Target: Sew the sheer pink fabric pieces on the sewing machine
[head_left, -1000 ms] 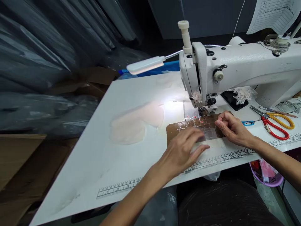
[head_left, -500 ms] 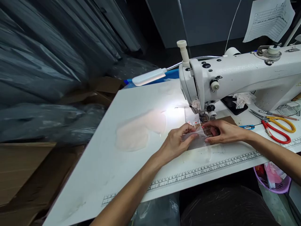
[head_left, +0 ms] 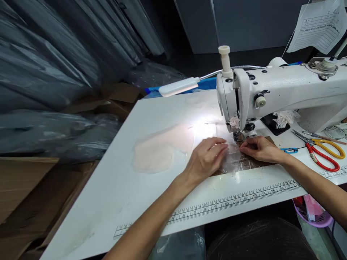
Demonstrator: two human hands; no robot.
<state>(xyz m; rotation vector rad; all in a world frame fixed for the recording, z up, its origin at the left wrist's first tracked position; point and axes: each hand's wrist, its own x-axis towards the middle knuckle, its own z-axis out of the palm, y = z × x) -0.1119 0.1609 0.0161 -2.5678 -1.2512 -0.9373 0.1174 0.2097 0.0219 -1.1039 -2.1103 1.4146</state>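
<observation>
A small piece of sheer white fabric (head_left: 230,160) lies under the needle area of the white sewing machine (head_left: 284,85), over a brown plate (head_left: 251,162). My left hand (head_left: 207,157) is at the fabric's left side, fingers bent and closed on its edge; the thumb is mostly hidden. On the other side, my right hand (head_left: 261,150) pinches the fabric's right edge close to the presser foot (head_left: 238,137). Pale, blush-coloured sheer pieces (head_left: 154,157) lie flat on the white table (head_left: 114,202), left of my hands.
Scissors with red and yellow handles (head_left: 324,159) and a blue thread snipper (head_left: 289,150) lie to the right. A black phone (head_left: 273,124) with lace on it sits beneath the machine arm. A lamp (head_left: 179,86) lights the table. A purple basket (head_left: 316,220) stands below the front edge.
My hands have moved apart, and the sheer fabric, earlier bunched between them, now lies flatter. More of the brown plate shows. The whole view has shifted slightly.
</observation>
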